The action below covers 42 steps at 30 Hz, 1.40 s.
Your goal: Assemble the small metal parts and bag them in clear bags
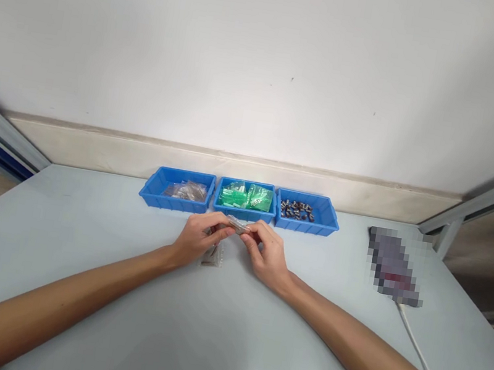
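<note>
Both hands meet just in front of the middle bin, each pinching one end of a small clear plastic bag (237, 225). My left hand (199, 237) grips the bag's left end between thumb and fingers. At its right end, my right hand (267, 256) holds it the same way. What the bag contains is too small to make out. Another small clear bag (212, 256), with something brownish inside, lies below my left hand and is partly covered by it; whether it touches the fingers I cannot tell.
Along the wall stand three blue bins: the left bin (173, 203) with clear bags, the middle bin (244, 213) with green packets, the right bin (306, 226) with small dark and metallic parts. A blurred-out dark object (391, 264) with a white cable (414, 343) lies at right.
</note>
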Tool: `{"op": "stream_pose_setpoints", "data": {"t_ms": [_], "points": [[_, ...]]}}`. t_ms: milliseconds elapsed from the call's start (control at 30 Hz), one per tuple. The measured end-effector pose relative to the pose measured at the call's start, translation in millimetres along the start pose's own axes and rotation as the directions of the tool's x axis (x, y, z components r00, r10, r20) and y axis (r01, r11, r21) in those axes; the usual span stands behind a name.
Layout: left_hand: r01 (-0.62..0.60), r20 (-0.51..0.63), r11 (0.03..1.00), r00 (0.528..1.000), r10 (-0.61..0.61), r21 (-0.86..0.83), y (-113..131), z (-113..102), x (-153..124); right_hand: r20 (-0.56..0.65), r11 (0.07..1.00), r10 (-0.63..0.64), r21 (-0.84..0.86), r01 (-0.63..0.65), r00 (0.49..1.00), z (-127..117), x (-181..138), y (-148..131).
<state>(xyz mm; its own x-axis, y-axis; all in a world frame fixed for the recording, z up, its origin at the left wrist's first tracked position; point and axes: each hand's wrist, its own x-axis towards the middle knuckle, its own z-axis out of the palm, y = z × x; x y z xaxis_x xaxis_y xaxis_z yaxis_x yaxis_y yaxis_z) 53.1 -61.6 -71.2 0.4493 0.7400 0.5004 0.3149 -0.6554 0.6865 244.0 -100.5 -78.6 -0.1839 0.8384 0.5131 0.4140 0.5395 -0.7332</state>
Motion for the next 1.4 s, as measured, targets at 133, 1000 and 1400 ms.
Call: {"op": "stream_pose_setpoints", "data": {"t_ms": [133, 1000, 1400], "points": [[-0.023, 0.012, 0.999, 1.0, 0.022, 0.027, 2.5, -0.5, 1.9, 0.002, 1.0, 0.001, -0.002, -0.001, 1.0, 0.0, 0.3, 1.8], [-0.01, 0.003, 1.0, 1.0, 0.009, 0.027, 3.3, -0.8, 0.5, 0.0, 1.0, -0.015, -0.006, 0.015, 1.0, -1.3, 0.5, -3.7], [0.007, -0.081, 1.0, 0.997, -0.007, 0.001, 5.0, -0.6, 0.3, -0.02, 1.0, -0.018, -0.003, 0.018, 1.0, -1.5, 2.3, -3.4]]}}
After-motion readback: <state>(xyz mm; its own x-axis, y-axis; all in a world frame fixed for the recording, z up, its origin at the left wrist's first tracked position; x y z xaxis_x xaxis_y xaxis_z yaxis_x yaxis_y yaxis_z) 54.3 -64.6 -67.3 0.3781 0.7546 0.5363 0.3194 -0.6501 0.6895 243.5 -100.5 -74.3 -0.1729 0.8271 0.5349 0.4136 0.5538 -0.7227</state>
